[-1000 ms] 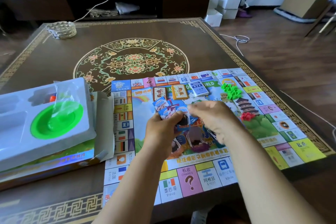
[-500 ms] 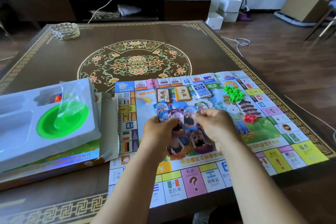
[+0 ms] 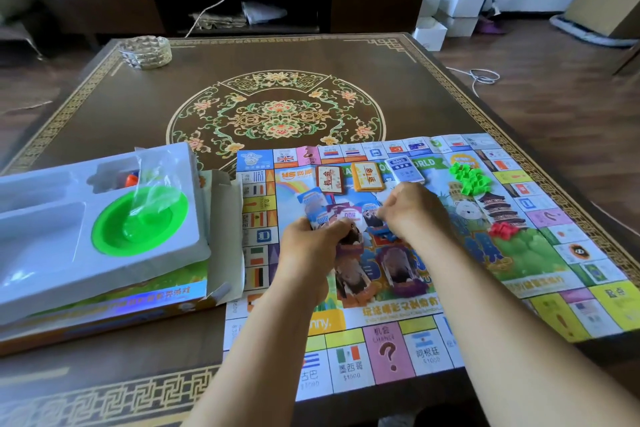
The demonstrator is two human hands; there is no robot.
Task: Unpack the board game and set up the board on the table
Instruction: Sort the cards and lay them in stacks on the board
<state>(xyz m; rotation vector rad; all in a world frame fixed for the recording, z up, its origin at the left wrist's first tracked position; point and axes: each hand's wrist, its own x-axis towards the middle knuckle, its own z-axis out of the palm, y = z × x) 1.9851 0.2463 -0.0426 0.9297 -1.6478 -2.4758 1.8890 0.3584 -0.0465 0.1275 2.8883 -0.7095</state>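
Setup looks mostly done: the game board (image 3: pixel 398 350) lies unfolded on the near right of the surface (image 3: pixel 138 104), with the emptied box tray (image 3: pixel 41 253) beside it on the left. Over the board's middle, the left hand (image 3: pixel 308 253) grips a fan of paper money (image 3: pixel 332 215) while the right hand (image 3: pixel 412 211) pinches a note from it, fingers curled. Farther back sit three card decks (image 3: pixel 367 177), green houses (image 3: pixel 469 178) and red pieces (image 3: pixel 504 230); sorting the money seems to remain.
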